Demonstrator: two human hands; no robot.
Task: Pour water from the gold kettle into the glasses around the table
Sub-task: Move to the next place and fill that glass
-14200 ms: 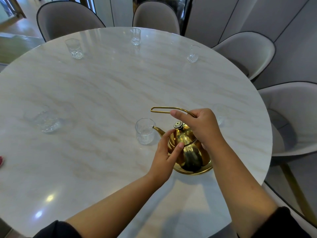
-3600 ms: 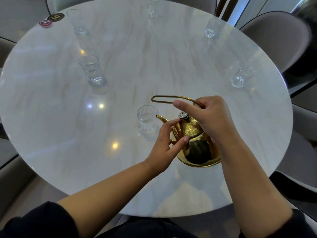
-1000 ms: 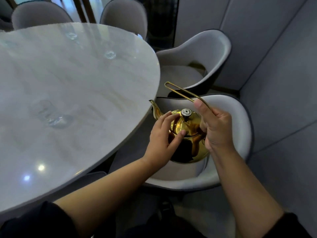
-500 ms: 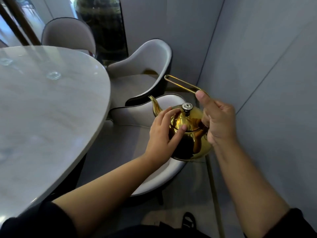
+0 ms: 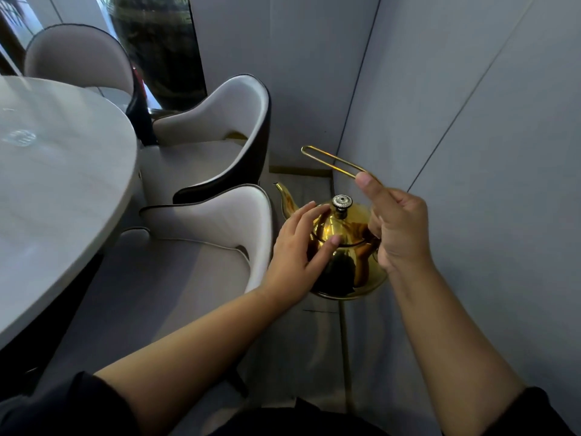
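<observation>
The gold kettle (image 5: 347,247) hangs in the air to the right of the table, over the floor beside a chair, upright with its spout pointing away to the left. My right hand (image 5: 396,228) grips its thin wire handle, thumb stretched along the wire. My left hand (image 5: 298,250) rests flat against the kettle's body and lid edge, steadying it. One glass (image 5: 19,137) shows faintly on the marble table (image 5: 63,196) at the far left; the other glasses are out of view.
Two white padded chairs (image 5: 213,228) (image 5: 220,136) stand between the table's edge and the kettle, a third (image 5: 78,55) further back. A grey panelled wall (image 5: 471,121) fills the right side, close to my right hand. A dark tall vase (image 5: 157,42) stands behind.
Since 3.6 s ago the kettle has left the tabletop. Over the last second the view has swung right, leaving the table at the left edge; both hands keep their hold.
</observation>
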